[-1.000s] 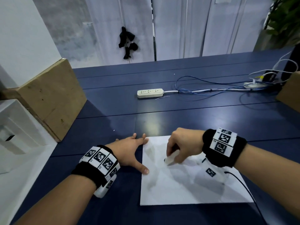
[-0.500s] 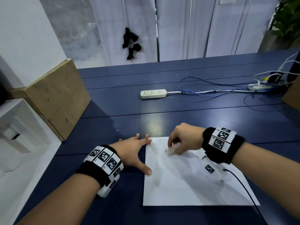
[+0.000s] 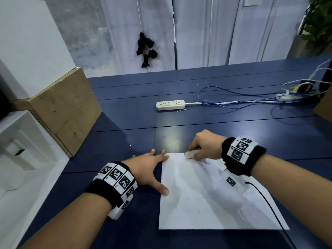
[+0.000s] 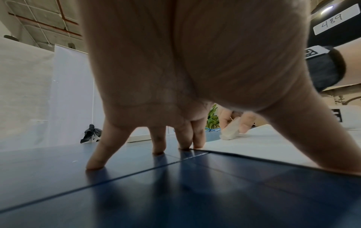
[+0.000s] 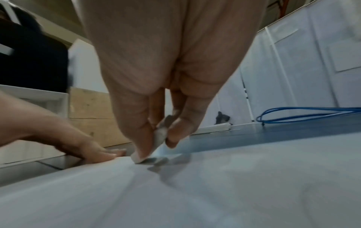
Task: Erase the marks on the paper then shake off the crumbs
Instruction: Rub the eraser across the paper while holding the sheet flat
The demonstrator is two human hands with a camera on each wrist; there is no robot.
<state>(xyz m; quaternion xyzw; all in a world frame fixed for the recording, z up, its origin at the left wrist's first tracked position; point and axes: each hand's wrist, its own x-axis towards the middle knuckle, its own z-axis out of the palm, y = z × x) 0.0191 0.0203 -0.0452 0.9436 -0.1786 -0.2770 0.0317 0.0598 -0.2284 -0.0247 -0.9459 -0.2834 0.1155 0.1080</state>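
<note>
A white sheet of paper (image 3: pixel 206 198) lies flat on the dark blue table (image 3: pixel 125 141) in front of me. My right hand (image 3: pixel 204 146) pinches a small white eraser (image 3: pixel 190 154) and presses it onto the paper near its far edge. The right wrist view shows the eraser (image 5: pixel 156 148) held between thumb and fingers, its tip on the sheet (image 5: pixel 195 192). My left hand (image 3: pixel 149 168) lies spread and flat beside the paper's left edge, thumb and a fingertip touching it. In the left wrist view its fingers (image 4: pixel 158 138) stand straight on the table (image 4: pixel 136 192).
A cardboard box (image 3: pixel 64 108) leans at the left against a white shelf unit (image 3: pixel 18 141). A white power strip (image 3: pixel 170 104) with blue and white cables (image 3: pixel 233 101) lies further back. More plugs (image 3: pixel 294 90) and a box corner sit at the far right.
My right hand has slid the eraser from the upper middle of the sheet toward the paper's far edge. The left hand has stayed flat at the paper's left edge.
</note>
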